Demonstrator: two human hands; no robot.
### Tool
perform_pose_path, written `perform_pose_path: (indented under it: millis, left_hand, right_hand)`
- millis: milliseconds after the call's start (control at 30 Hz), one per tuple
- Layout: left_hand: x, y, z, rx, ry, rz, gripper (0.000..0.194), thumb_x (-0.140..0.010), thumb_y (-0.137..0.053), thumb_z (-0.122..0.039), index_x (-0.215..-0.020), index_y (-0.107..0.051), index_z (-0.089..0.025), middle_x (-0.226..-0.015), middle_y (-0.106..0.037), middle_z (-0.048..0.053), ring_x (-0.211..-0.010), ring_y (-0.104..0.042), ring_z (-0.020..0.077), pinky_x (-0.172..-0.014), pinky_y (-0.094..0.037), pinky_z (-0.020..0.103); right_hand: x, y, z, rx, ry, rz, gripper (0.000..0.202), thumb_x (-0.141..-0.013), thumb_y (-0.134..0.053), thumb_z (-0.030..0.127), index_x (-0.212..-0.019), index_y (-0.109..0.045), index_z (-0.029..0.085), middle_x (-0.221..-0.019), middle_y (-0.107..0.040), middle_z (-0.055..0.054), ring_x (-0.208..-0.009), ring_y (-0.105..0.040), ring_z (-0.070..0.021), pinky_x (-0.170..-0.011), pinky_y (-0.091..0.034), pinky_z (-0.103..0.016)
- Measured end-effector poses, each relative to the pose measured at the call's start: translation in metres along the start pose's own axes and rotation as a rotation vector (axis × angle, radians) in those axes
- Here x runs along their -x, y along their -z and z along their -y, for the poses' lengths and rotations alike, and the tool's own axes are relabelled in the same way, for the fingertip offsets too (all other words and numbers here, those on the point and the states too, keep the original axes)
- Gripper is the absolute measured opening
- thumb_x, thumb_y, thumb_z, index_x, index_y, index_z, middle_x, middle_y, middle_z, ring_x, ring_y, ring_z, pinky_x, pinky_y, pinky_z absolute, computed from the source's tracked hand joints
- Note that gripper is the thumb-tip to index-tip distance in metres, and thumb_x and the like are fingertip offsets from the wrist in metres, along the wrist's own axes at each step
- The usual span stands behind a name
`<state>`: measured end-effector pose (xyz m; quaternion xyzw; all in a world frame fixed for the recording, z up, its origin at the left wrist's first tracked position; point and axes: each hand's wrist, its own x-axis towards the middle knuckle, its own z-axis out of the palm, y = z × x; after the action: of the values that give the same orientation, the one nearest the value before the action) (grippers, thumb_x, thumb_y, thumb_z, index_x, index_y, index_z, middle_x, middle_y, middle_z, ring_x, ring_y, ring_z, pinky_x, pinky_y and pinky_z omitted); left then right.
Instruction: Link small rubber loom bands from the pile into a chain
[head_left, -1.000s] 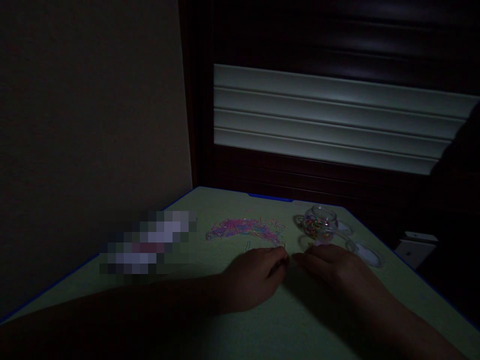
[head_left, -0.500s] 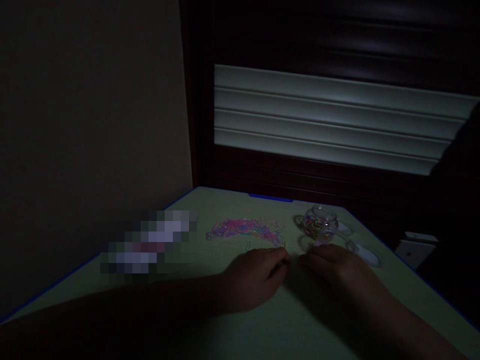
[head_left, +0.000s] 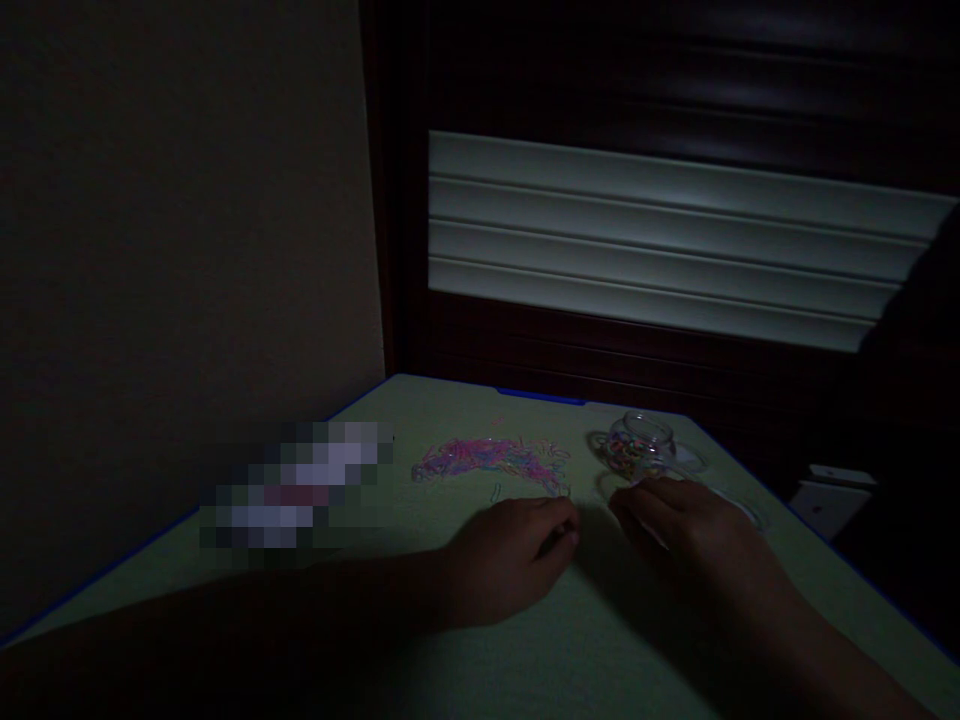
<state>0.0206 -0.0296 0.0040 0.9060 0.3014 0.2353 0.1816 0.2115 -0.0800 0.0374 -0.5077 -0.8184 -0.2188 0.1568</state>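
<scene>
The fingers of my left hand are bent in a pinch, thumb against forefinger, low over the table in front of a loose heap of coloured paper clips. Whatever may be between those fingertips is too dark and small to make out. One separate clip lies just beyond its knuckles. To the right, my right hand is also closed, fingertips pressed together and pointing left, a short gap from the left one. Its grip is hidden. A small round glass jar with coloured clips inside stands behind the right hand.
The pale green table has a blue edge. A clear lid-like piece lies beside the jar, partly behind my right hand. A blurred-out object is at the left. A white box stands beyond the right edge. Wall and louvred panel rise behind.
My right hand has shifted slightly right and up, widening the gap between the hands. My left hand stays almost in place, with a slightly larger hollow between thumb and fingers.
</scene>
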Motion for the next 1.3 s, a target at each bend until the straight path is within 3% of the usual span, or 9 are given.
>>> perform_pose_path:
  millis: [100,233,367,667,1300]
  left_hand:
    - [0.000,0.000,0.000,0.012,-0.011,-0.007,0.014,-0.085,-0.039,-0.022,-0.087,-0.053,-0.021,-0.076,-0.056,-0.001,-0.065,-0.048,0.0113,-0.055,-0.032,0.021]
    - [0.000,0.001,-0.001,0.013,-0.004,-0.001,0.015,-0.084,-0.039,-0.021,-0.087,-0.053,-0.020,-0.074,-0.055,-0.001,-0.062,-0.047,0.0110,-0.053,-0.031,0.021]
    - [0.000,0.001,-0.003,0.014,0.015,0.011,0.016,-0.084,-0.038,-0.021,-0.086,-0.053,-0.019,-0.072,-0.054,-0.002,-0.060,-0.045,0.0100,-0.052,-0.031,0.021]
    - [0.000,0.002,-0.001,0.007,-0.028,-0.003,0.014,-0.085,-0.038,-0.021,-0.086,-0.052,-0.020,-0.072,-0.053,-0.003,-0.060,-0.045,0.0092,-0.052,-0.030,0.021]
    - [0.000,0.001,-0.001,-0.015,-0.028,-0.001,0.015,-0.084,-0.038,-0.019,-0.085,-0.053,-0.019,-0.074,-0.055,-0.002,-0.062,-0.047,0.0098,-0.053,-0.031,0.021]
  right_hand:
    - [0.000,0.003,-0.004,0.101,-0.071,-0.014,0.011,-0.080,-0.049,0.015,-0.081,-0.060,0.019,-0.074,-0.061,-0.004,-0.070,-0.056,-0.0195,-0.063,-0.036,-0.030]
    - [0.000,0.011,-0.008,0.219,-0.204,0.067,0.011,-0.081,-0.048,0.019,-0.083,-0.060,0.018,-0.078,-0.061,-0.006,-0.071,-0.056,-0.0215,-0.062,-0.037,-0.032]
    - [0.002,0.015,-0.012,0.310,-0.276,0.122,0.014,-0.077,-0.048,0.011,-0.083,-0.060,0.018,-0.080,-0.062,-0.008,-0.072,-0.056,-0.0224,-0.064,-0.037,-0.033]
    - [0.005,0.014,-0.013,0.394,-0.297,0.101,0.017,-0.072,-0.048,0.005,-0.076,-0.058,0.018,-0.076,-0.061,-0.008,-0.066,-0.056,-0.0218,-0.057,-0.036,-0.032]
    - [0.006,0.012,-0.014,0.347,-0.346,0.163,0.028,-0.073,-0.045,0.004,-0.092,-0.062,0.016,-0.083,-0.064,-0.007,-0.075,-0.059,-0.0227,-0.064,-0.040,-0.033]
